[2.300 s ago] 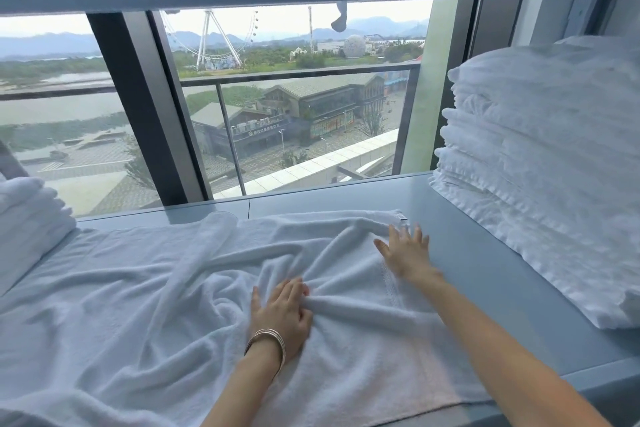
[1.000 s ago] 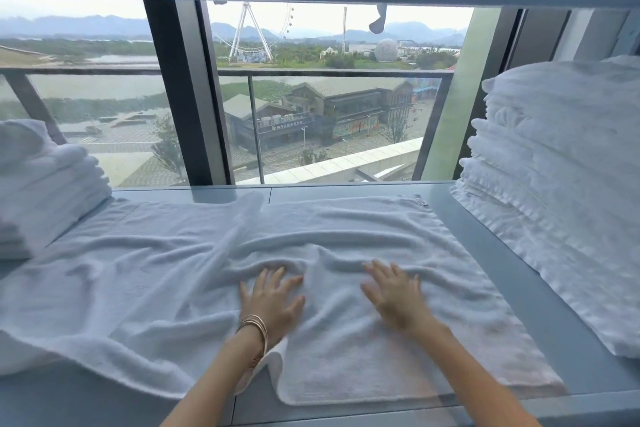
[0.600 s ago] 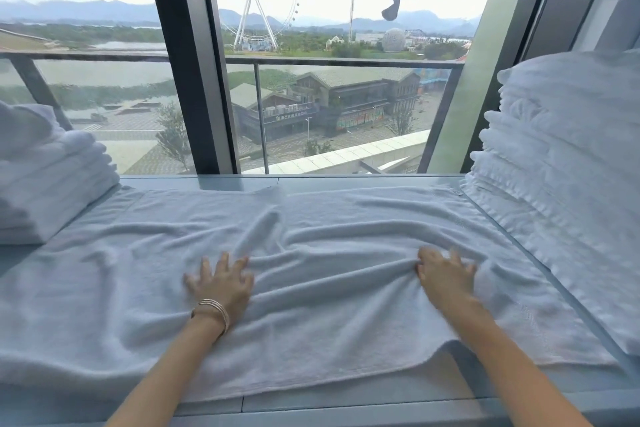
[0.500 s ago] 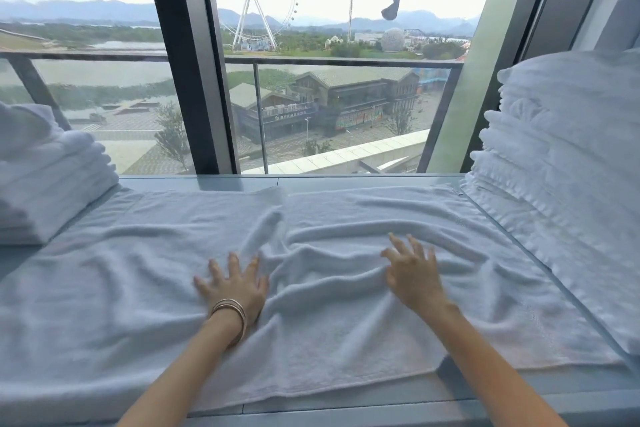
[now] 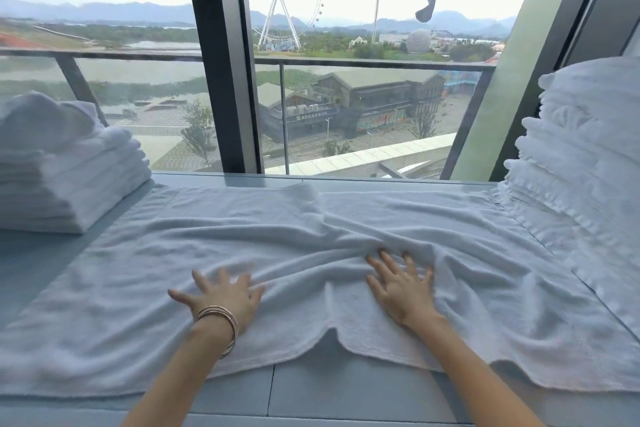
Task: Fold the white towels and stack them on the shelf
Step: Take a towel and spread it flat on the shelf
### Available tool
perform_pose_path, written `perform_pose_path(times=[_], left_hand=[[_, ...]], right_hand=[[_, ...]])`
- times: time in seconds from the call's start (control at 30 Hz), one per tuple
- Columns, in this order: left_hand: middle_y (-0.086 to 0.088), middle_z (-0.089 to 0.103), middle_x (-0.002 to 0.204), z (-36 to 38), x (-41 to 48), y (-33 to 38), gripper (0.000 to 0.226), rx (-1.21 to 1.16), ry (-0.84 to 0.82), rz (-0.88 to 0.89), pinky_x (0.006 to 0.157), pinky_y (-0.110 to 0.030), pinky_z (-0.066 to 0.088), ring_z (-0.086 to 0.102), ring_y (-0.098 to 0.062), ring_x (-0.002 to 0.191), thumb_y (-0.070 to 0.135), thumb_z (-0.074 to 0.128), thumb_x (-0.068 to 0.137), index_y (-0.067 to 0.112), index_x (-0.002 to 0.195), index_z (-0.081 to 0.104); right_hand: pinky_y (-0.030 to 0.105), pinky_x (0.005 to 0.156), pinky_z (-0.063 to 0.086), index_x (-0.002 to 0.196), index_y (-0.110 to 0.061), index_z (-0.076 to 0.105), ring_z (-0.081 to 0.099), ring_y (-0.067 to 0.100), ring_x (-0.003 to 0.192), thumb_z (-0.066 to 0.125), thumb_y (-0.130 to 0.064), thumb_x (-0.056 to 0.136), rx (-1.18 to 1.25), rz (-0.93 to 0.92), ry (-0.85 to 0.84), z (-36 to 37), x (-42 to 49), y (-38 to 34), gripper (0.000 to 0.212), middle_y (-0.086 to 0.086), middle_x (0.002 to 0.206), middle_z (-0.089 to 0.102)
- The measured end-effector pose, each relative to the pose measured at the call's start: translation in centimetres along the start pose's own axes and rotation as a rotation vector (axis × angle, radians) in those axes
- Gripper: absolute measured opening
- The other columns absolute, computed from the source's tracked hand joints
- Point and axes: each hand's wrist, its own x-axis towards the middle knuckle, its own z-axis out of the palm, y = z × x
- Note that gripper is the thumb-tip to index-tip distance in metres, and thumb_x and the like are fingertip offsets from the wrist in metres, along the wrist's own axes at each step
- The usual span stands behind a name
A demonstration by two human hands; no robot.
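The towel (image 5: pixel 346 229) lies spread on the shelf (image 5: pixel 311 388) across the middle of the frame. It has many wrinkles around the hands, and its near edge rises in a small arch at the lower centre. The risk, I think, is that these wrinkles get folded in: if the hands push toward each other, the cloth will bunch up and not flatten. The towel's right end seems to touch the tall pile (image 5: pixel 585 163) at the right edge, though white on white makes this hard to judge, and a strong pull could drag that pile. The left hand (image 5: pixel 225 298) lies flat on the towel with the fingers spread. The right hand (image 5: pixel 401 291) is also flat and open, with its fingertips against a ridge of cloth. Neither hand grips anything.
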Motion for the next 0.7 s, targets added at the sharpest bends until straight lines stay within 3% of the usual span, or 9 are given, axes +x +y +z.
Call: perform_pose_path(times=[0.1,0.17,0.23,0.33,0.47,0.53,0.6,0.7], left_hand=[[0.007,-0.016,0.156,1.5,0.2,-2.1,0.057,-0.082,-0.014,0.015,0.097,-0.076,0.001,-0.017,-0.038,0.14,0.068,0.009,0.089,0.053,0.141,-0.007],[0.009,-0.015,0.156,2.0,1.5,-3.2,0.058,-0.097,0.045,0.062,0.1,-0.073,-0.004,-0.016,-0.033,0.142,0.07,0.012,0.088,0.055,0.141,-0.004],[0.01,-0.012,0.156,2.0,2.9,-3.9,0.058,-0.084,0.071,0.107,0.104,-0.069,-0.005,-0.012,-0.03,0.143,0.071,0.014,0.087,0.055,0.141,0.001],[0.011,-0.008,0.157,1.6,4.7,-4.7,0.063,-0.086,0.08,0.162,0.107,-0.064,-0.006,-0.009,-0.027,0.144,0.075,0.007,0.08,0.056,0.141,0.006],[0.011,-0.007,0.157,1.1,6.3,-5.3,0.063,-0.085,0.084,0.208,0.108,-0.063,-0.007,-0.009,-0.026,0.144,0.075,0.008,0.08,0.056,0.141,0.007],[0.011,-0.007,0.157,0.9,6.7,-5.5,0.06,-0.088,0.08,0.229,0.108,-0.063,-0.006,-0.009,-0.026,0.144,0.075,0.011,0.083,0.056,0.141,0.007],[0.013,-0.007,0.157,0.8,6.8,-5.7,0.07,-0.092,0.072,0.247,0.108,-0.062,-0.006,-0.009,-0.025,0.144,0.079,0.003,0.074,0.057,0.14,0.006],[0.014,-0.008,0.156,1.0,6.5,-6.5,0.079,-0.081,0.073,0.281,0.109,-0.061,-0.007,-0.01,-0.023,0.144,0.076,-0.003,0.065,0.055,0.141,0.004]], right_hand=[[0.061,0.102,0.023,0.127,-0.036,0.047,0.034,0.027,0.132,0.025,-0.049,0.086,0.005,-0.026,0.166,0.1,-0.4,-0.2,0.048,-0.009,0.143,0.04],[0.057,0.088,0.039,0.1,-0.025,0.063,0.056,0.029,0.106,0.031,-0.041,0.075,0.027,-0.076,0.305,0.6,-1.0,-0.9,0.044,-0.002,0.112,0.063],[0.056,0.085,0.044,0.085,-0.02,0.064,0.061,0.029,0.094,0.04,-0.032,0.071,0.044,-0.103,0.399,1.3,-1.7,-1.6,0.029,0.0,0.094,0.066],[0.055,0.088,0.045,0.087,-0.016,0.064,0.06,0.029,0.099,0.052,-0.019,0.069,0.075,-0.154,0.504,1.9,-2.3,-2.4,0.022,0.003,0.096,0.065],[0.045,0.084,0.049,0.105,-0.015,0.063,0.061,0.028,0.102,0.068,-0.009,0.065,0.115,-0.269,0.53,2.2,-2.8,-3.1,0.041,0.007,0.108,0.063],[0.04,0.08,0.052,0.107,-0.018,0.064,0.063,0.023,0.098,0.058,-0.02,0.074,0.089,-0.3,0.494,2.1,-3.2,-3.7,0.033,0.002,0.107,0.065],[0.039,0.078,0.053,0.105,-0.021,0.067,0.065,0.022,0.098,0.043,-0.029,0.079,0.062,-0.281,0.444,1.9,-3.5,-4.5,0.036,0.0,0.105,0.067],[0.041,0.08,0.053,0.107,-0.021,0.067,0.064,0.025,0.103,0.039,-0.031,0.08,0.036,-0.234,0.368,2.0,-3.9,-5.6,0.04,0.002,0.107,0.068]])
